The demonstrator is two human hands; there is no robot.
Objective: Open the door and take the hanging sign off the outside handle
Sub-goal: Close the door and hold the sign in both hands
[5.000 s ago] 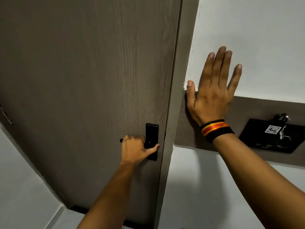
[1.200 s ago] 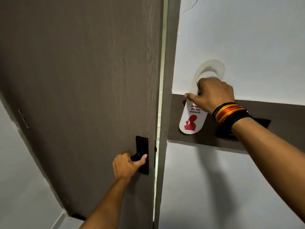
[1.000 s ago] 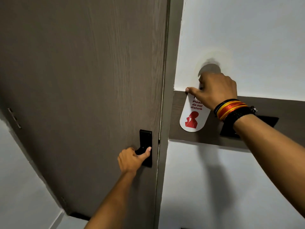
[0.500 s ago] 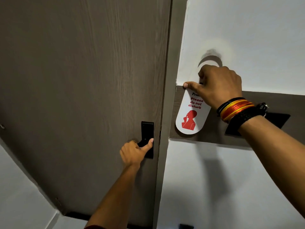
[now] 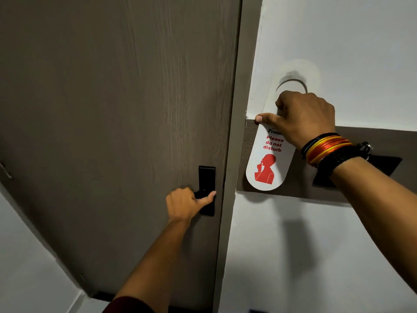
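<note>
The sign point(image 5: 268, 161) is a white door hanger with a rounded lower end. It carries the red words "Please do not disturb" and a red figure with a finger at the lips. It is off the handle now and hangs in front of the wall point(image 5: 338, 41), to the right of the door frame point(image 5: 234, 132). Its lower part lies over a brown band point(image 5: 383, 136) on that wall.

The right hand point(image 5: 302, 116) holds the sign near its hook opening, with the thumb point(image 5: 262, 118) pressed across the front and the other fingers curled at the hole. The wrist wears orange, yellow and black bands point(image 5: 327, 150). A black plate point(image 5: 383, 163) on the brown band shows partly behind this wrist.

The door point(image 5: 112, 109) is brown with wood grain, and it looks shut against the frame. The left hand point(image 5: 182, 204) is closed around the black handle point(image 5: 203, 194), with the thumb pointing to the lock plate point(image 5: 206, 177). A dark red sleeve point(image 5: 128, 304) shows at the lower edge.
</note>
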